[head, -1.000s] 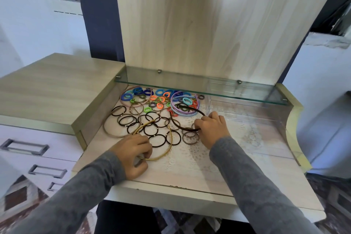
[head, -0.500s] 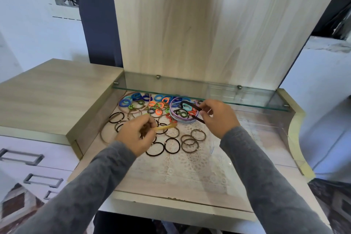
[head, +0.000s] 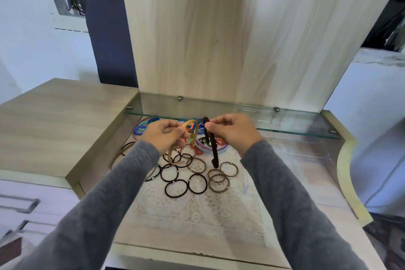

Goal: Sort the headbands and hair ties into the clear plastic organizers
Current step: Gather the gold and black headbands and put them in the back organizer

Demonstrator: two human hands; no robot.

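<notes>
My left hand (head: 164, 136) pinches a tan headband (head: 191, 126), lifted above the pile with its end hanging down. My right hand (head: 232, 132) grips a dark brown headband (head: 213, 144) that hangs nearly edge-on below the fingers. Under both hands, several black and brown hair ties (head: 197, 183) lie on the lace mat (head: 197, 212). Blue and coloured hair ties (head: 142, 126) and lilac headbands (head: 205, 148) lie further back, partly hidden by my hands. A clear plastic organizer (head: 306, 151) stands at the right, under the glass shelf.
A glass shelf (head: 285, 126) runs across the back just above my hands. A tall wooden panel (head: 219, 39) rises behind it. A raised wooden side top (head: 54, 120) with drawers borders the left; a curved edge (head: 346, 182) borders the right.
Both hands have lifted their headbands off the mat and brought them together in the air near the glass shelf. The view has tilted up slightly.
</notes>
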